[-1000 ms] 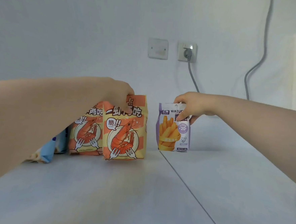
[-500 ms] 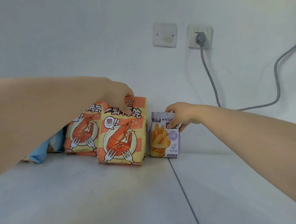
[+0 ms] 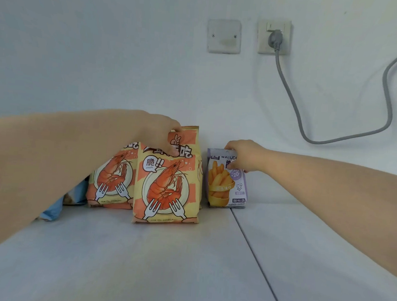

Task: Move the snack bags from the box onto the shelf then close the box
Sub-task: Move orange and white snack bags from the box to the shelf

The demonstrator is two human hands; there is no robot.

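Note:
An orange-and-yellow shrimp snack bag [image 3: 168, 185] stands upright on the white shelf [image 3: 161, 265], and my left hand [image 3: 163, 133] pinches its top edge. A second shrimp bag [image 3: 110, 181] stands just behind it to the left. To the right, a small purple fries bag [image 3: 225, 187] stands near the wall with my right hand [image 3: 244, 157] gripping its upper right corner. A blue bag [image 3: 52, 208] lies at the far left, mostly hidden by my left forearm. The box is out of view.
The wall behind carries a blank cover plate [image 3: 224, 35] and a socket [image 3: 274, 37] with a grey plug and cable [image 3: 296, 110] looping right. A seam [image 3: 255, 260] runs across the shelf surface.
My right hand has carried the purple fries bag left and back, closer to the shrimp bags. The left hand stays on the front shrimp bag. The view has shifted left.

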